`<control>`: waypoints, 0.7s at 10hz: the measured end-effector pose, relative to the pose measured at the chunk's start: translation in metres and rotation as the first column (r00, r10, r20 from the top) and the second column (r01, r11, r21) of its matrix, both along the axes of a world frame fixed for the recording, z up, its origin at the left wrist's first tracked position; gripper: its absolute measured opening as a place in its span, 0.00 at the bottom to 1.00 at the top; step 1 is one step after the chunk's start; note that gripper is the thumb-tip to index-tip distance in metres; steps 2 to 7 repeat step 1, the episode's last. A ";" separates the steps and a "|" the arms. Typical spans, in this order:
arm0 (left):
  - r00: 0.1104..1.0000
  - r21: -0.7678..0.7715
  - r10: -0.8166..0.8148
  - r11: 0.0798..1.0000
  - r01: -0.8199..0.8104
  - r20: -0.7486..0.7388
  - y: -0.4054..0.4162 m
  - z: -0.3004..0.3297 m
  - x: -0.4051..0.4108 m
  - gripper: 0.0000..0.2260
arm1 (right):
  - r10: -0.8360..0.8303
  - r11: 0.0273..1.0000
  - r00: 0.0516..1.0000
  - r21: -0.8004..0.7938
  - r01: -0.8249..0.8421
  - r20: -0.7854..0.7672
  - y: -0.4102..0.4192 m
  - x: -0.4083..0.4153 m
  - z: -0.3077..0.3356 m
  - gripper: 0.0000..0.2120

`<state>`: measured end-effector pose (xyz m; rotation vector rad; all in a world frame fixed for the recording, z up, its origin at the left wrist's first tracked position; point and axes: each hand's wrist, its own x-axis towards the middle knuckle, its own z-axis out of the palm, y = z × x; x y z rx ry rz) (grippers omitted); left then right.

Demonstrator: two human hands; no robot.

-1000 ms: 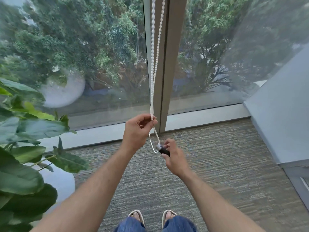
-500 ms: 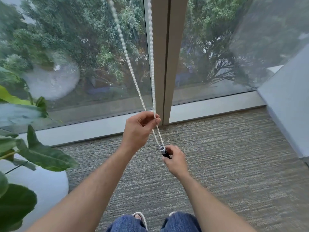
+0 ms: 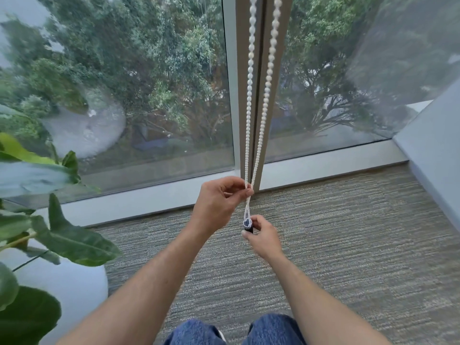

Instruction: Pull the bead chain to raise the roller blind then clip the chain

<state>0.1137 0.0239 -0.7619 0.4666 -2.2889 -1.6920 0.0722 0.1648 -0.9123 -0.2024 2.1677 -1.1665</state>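
A white bead chain [image 3: 249, 95] hangs in two strands in front of the brown window post [image 3: 261, 70]. Both strands meet at my left hand [image 3: 219, 205], whose thumb and fingers pinch them together just above the floor sill. Below that pinch the chain loops through a small dark clip [image 3: 248, 225] with a pale end. My right hand [image 3: 263, 236] grips that clip from below. The roller blind itself is out of view above.
A white pot [image 3: 62, 285] with a large-leaved plant [image 3: 72, 240] stands close on the left. A grey wall [image 3: 438, 150] juts in at the right. Grey carpet [image 3: 348, 245] covers the floor up to the window sill [image 3: 149, 200]. My knees are at the bottom.
The two chain strands, spread apart half a second ago, now hang close together in front of the post. Both hands kept their holds; the view shifted slightly left.
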 end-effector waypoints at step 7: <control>0.999 -0.021 -0.024 0.999 0.025 0.046 0.001 0.016 -0.003 0.04 | 0.009 0.999 1.000 -0.049 -0.008 0.007 -0.004 -0.010 0.022 0.19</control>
